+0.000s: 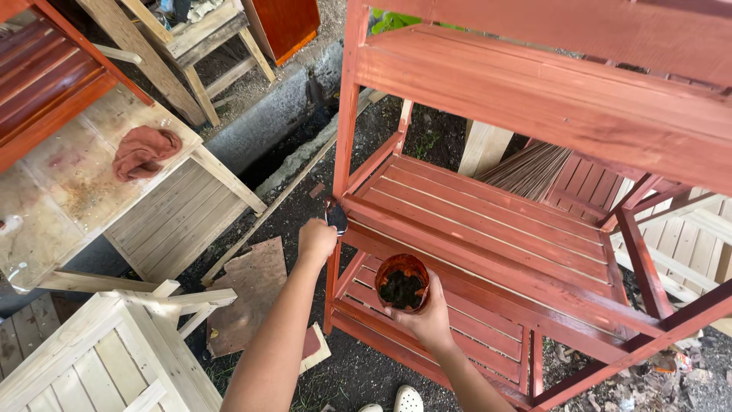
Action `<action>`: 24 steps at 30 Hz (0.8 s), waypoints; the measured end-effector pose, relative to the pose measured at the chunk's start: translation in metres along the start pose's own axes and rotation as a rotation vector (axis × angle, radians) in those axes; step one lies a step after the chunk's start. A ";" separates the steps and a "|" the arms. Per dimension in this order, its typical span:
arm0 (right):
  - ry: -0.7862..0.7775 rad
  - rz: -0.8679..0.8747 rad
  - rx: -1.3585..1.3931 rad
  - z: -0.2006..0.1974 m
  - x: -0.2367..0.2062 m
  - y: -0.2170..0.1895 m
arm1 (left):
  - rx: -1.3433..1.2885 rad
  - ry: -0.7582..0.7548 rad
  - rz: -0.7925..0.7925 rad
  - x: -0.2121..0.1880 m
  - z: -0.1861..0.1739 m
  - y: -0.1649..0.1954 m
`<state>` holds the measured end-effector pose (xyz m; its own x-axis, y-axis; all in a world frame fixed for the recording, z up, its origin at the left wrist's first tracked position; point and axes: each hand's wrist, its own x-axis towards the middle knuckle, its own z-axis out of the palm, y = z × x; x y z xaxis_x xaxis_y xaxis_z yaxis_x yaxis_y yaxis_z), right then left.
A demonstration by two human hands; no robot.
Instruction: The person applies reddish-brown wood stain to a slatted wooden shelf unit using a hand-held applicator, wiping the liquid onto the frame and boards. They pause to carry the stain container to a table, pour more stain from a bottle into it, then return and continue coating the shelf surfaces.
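While the person looks down past their own forearms, the left hand (316, 241) is closed in a fist around the handle of a small dark-bristled paintbrush (335, 216), whose head rests against the front corner of the tall red-stained wooden slatted shelf rack (488, 206), right where the upright post meets the middle shelf's front rail. The right hand (428, 317) is curled about a small round cup stained reddish-brown (402, 282), gripping it from below and behind with the fingers wrapped around its side; the cup is held roughly upright, just in front of the rack's lower shelf and close beside the brush hand, and its inside looks dark, though what fills it cannot be told. The rack's slats and rails all carry the same red-brown colour, and a wide top shelf of it crosses the upper right of the view. To the left stands a pale unpainted wooden table (69, 191) with a crumpled reddish-brown rag (145, 151) lying on its top, and a bare slatted wooden crate (91, 358) sits near the lower left corner. A flat brown board (255, 294) lies on the dark gravel ground between the crate and the rack. White shoes (399, 400) show at the bottom edge, below the arms.
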<state>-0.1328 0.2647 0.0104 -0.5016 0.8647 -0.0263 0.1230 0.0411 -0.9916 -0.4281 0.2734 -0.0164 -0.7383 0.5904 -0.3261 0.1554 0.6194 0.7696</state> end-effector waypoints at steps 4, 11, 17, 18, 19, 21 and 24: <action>0.009 -0.052 0.013 -0.003 0.015 -0.017 | -0.052 0.039 0.023 0.005 -0.011 0.037; 0.025 -0.157 0.005 -0.006 0.038 -0.036 | -0.115 0.002 0.027 0.007 -0.033 0.107; 0.034 -0.097 -0.011 -0.002 0.052 -0.060 | -0.022 -0.049 0.021 0.007 -0.060 0.162; 0.034 -0.097 0.019 0.000 0.057 -0.067 | -0.028 -0.045 0.042 0.010 -0.064 0.174; 0.033 -0.095 0.048 0.001 0.060 -0.073 | -0.035 -0.042 0.059 0.010 -0.068 0.184; 0.019 -0.140 0.101 0.005 0.065 -0.084 | -0.024 -0.049 0.077 0.009 -0.078 0.204; 0.010 -0.184 0.105 0.005 0.076 -0.102 | -0.009 -0.036 0.109 0.006 -0.092 0.236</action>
<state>-0.1879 0.3231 0.1084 -0.4985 0.8525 0.1574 -0.0598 0.1473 -0.9873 -0.4563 0.3762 0.2138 -0.6936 0.6720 -0.2596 0.2271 0.5460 0.8064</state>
